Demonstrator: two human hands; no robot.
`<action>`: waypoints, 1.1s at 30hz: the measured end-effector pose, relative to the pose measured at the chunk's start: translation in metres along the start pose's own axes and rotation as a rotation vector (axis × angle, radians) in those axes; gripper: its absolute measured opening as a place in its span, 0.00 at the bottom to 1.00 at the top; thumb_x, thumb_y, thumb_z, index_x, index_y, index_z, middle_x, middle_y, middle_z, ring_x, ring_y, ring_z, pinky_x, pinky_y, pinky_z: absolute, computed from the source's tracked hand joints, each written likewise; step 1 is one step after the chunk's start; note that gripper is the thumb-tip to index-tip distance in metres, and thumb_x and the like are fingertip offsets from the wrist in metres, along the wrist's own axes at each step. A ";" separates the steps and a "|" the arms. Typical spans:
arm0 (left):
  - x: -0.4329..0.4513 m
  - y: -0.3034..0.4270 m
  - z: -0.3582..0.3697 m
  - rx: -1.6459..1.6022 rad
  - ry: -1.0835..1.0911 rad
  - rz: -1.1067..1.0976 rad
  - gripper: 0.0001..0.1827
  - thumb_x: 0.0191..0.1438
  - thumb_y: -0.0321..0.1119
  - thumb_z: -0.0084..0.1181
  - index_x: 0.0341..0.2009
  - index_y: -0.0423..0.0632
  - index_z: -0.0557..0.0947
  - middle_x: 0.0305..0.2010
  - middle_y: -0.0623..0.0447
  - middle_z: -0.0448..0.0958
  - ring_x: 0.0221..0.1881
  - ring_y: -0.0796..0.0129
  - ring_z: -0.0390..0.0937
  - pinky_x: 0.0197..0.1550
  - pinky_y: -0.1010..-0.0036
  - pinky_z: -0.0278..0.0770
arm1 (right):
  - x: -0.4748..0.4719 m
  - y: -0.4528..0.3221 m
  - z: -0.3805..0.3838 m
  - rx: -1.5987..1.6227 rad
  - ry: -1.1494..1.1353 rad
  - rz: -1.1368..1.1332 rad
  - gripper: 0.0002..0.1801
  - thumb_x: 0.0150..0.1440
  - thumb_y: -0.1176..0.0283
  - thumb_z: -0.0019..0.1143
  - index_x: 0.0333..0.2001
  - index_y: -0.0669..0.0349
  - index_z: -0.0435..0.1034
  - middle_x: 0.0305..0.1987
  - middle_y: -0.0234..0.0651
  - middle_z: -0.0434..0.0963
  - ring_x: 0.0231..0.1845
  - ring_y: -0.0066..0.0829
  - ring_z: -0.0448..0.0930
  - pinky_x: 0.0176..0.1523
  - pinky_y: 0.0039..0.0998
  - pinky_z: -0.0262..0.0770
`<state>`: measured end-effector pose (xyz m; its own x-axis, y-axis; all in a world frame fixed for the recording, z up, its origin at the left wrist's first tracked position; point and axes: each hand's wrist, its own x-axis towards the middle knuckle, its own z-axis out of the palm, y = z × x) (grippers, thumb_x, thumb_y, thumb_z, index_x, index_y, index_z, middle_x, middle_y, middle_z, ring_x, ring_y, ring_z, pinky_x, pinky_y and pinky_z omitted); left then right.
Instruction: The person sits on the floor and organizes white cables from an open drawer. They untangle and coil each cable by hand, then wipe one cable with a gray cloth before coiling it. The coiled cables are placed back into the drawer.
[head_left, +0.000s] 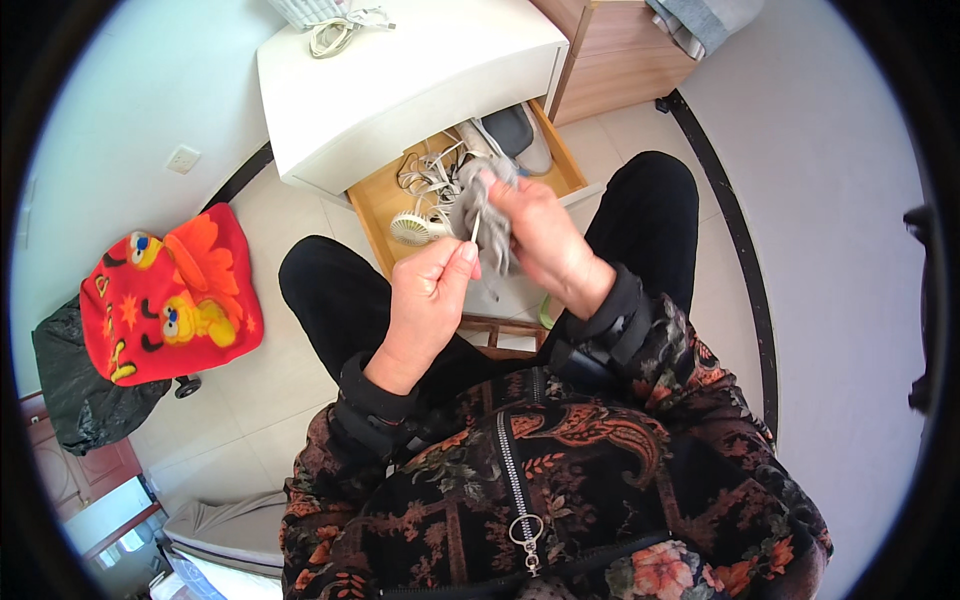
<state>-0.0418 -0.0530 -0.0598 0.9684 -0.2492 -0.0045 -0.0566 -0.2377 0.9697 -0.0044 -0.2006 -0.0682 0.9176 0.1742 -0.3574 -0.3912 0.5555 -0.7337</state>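
Note:
My right hand grips a crumpled grey cloth above the open drawer. Between the thumb and fingers of my left hand is a thin white cord, which runs up against the cloth. Where the cord goes inside the folds is hidden. Below my hands, the wooden drawer holds tangled white and black cables. A small white handheld fan lies near its front left, partly behind my left hand. At the drawer's right side sits a grey shoe with a pale sole.
The drawer belongs to a white cabinet, with a coiled white cable and a basket on top. A wooden cabinet stands to the right. At left, a red cartoon-print cloth covers something beside a black plastic bag.

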 end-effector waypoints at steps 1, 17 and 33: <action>-0.004 0.002 -0.001 0.027 -0.021 0.018 0.14 0.58 0.30 0.48 0.20 0.39 0.72 0.16 0.56 0.65 0.20 0.77 0.60 0.23 0.78 0.60 | 0.008 -0.001 -0.007 0.040 0.042 -0.005 0.12 0.61 0.65 0.44 0.36 0.62 0.69 0.28 0.30 0.75 0.26 0.21 0.75 0.31 0.23 0.72; -0.018 -0.010 -0.022 -0.476 -0.353 -0.337 0.17 0.61 0.35 0.43 0.51 0.40 0.71 0.33 0.54 0.75 0.30 0.77 0.70 0.34 0.81 0.69 | 0.034 -0.022 -0.037 0.002 0.035 -0.087 0.14 0.60 0.61 0.47 0.39 0.60 0.70 0.31 0.26 0.76 0.28 0.14 0.74 0.31 0.17 0.69; 0.013 -0.002 0.000 -0.424 -0.141 -0.257 0.12 0.60 0.35 0.47 0.31 0.40 0.76 0.20 0.62 0.64 0.20 0.82 0.56 0.22 0.85 0.54 | 0.015 -0.009 -0.029 0.168 -0.267 0.102 0.17 0.59 0.60 0.50 0.43 0.63 0.69 0.35 0.28 0.76 0.35 0.19 0.77 0.41 0.22 0.75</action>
<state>-0.0296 -0.0557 -0.0620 0.8942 -0.3640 -0.2605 0.3108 0.0863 0.9465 0.0107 -0.2267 -0.0839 0.8693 0.4302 -0.2435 -0.4850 0.6470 -0.5883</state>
